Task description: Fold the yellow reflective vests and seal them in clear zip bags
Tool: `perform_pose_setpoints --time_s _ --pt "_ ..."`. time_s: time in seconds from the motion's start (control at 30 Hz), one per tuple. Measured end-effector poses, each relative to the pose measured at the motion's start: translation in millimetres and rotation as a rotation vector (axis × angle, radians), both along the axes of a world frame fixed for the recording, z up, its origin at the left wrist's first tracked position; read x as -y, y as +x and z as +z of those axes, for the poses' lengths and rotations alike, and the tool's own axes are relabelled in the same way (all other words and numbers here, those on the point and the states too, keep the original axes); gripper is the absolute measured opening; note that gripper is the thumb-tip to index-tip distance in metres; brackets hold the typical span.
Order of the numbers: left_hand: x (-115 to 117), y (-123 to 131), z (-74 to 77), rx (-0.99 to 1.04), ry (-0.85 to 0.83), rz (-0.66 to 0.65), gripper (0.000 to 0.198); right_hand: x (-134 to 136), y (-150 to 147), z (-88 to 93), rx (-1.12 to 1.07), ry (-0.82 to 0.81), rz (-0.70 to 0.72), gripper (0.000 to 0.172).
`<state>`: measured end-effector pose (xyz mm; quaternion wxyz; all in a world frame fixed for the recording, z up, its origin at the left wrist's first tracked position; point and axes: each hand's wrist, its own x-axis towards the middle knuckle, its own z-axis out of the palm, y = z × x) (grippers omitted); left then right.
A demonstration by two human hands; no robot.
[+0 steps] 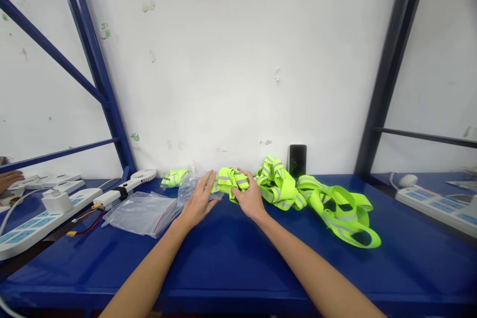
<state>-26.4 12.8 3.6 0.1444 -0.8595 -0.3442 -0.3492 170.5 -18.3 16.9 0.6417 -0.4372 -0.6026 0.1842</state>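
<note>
Blue tabletop [223, 253], white wall [223, 69]; right hand [252, 198] gripping neon strap bundle [228, 180]; left hand [197, 204] straight-fingered, hold unclear.

1 phone [297, 160] upright by the wall [238, 69], 1 adapter [57, 201] on a power strip [40, 220]

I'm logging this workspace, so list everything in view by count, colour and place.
Strap bundle: one, neon yellow-green with grey stripes, centre
Strap heaps: two, same colours, right of centre
Bagged strap bundle: one, same colours, back left
Bags: several, clear, left of centre
Phone: one, black, back right
Handheld fan: one, white, left
Power strips: several, white-blue, both sides
Plug: one, white, left
Cables: several, mostly white, both sides
Rounded object: one, white, far right
Tabletop: one, blue, foreground
Wall: one, white, background
Posts: two, blue left, dark right
Another person's hand: one, bare, far left
Left hand: one, bare, beside the strap bundle
Right hand: one, bare, gripping the strap bundle
</note>
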Motion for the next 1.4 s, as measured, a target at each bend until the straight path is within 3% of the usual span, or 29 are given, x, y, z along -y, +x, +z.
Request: perform_pose_setpoints --time_s 0.2,0.4,0.53,0.7,0.8,0.97,1.1,1.4 --pt "-8 -7 -0.8 0.121 0.075 0.233 0.105 8 2 4.8 0.197 0.075 0.134 0.044" --pt "-1 3 -5.3 0.129 -0.071 0.156 0.071 13 1 5.3 0.391 0.205 0.231 0.047" --pt "-3 8 -9.8 0.223 -0.166 0.210 0.066 13 2 4.0 0.454 0.225 0.229 0.048" --pt "-3 6 -8.7 0.346 -0.187 0.124 0.042 16 1 8.0 0.470 0.260 0.207 0.039" --pt "3 8 -7.4 0.375 -0.133 0.092 0.039 17 2 11.5 0.508 0.269 0.217 0.032" --pt "14 17 -6.3 0.258 -0.092 0.067 0.041 15 6 10.2 0.622 0.199 0.211 0.022" --pt "14 19 -8.2 0.157 -0.086 0.033 0.046 11 3 2.6 0.607 0.132 0.194 0.030" --pt "18 26 -13.3 0.145 -0.142 -0.010 0.042 4 -5 -10.7 0.448 -0.086 -0.053 0.030"
